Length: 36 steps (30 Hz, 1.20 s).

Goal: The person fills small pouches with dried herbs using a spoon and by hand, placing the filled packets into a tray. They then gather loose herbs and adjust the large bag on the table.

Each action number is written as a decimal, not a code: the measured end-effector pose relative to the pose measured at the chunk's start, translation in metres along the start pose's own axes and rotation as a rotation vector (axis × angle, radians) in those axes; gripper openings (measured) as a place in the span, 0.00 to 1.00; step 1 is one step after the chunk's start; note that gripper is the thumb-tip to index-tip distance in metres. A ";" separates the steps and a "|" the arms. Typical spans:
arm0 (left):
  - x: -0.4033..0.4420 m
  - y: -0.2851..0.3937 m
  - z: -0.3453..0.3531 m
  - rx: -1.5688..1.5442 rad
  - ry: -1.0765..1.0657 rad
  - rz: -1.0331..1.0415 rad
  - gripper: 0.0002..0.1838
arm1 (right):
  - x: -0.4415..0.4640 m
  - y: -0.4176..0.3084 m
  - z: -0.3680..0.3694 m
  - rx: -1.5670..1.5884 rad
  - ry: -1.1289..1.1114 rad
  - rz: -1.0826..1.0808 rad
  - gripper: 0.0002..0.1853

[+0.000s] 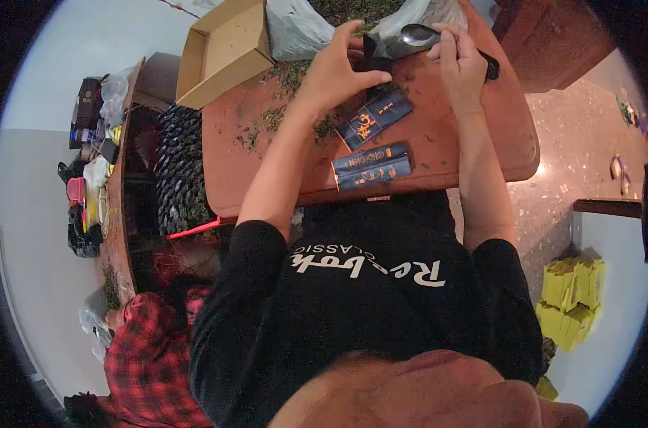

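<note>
Left fingers [347, 31] hide part of the dark pouch [371, 54]; can't see what's inside. Middle of the spoon [418, 34] sits behind my right fingers [449, 48]. Far edge of view cuts off the plastic bag [294, 30], the leaves [352, 10] and the cardboard box [226, 51]. Small print on the two packets [372, 167] unreadable. Plaid cloth [153, 349] runs out of view at the near edge. Left-side clutter [89, 178] too small to name.

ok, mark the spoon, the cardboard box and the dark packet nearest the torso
Spoon [418, 33]: head view, on its bowl.
Cardboard box [226, 80]: head view, on its near wall.
Dark packet [371, 168]: head view, middle of its upper face.
</note>
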<state>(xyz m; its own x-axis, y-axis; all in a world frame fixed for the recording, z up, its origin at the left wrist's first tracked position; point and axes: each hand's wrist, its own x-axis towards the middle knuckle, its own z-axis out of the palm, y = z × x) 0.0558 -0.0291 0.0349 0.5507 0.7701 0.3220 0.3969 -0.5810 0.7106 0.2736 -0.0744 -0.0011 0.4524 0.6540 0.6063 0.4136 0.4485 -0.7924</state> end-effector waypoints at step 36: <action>-0.017 -0.034 0.019 0.211 0.508 0.100 0.30 | -0.023 -0.029 0.012 0.066 -0.071 -0.085 0.11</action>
<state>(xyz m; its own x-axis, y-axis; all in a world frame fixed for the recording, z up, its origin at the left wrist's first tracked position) 0.0467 -0.0274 -0.0067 0.1910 0.7082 0.6797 0.5279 -0.6579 0.5371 0.2413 -0.0955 0.0072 0.3594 0.6524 0.6672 0.3939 0.5421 -0.7423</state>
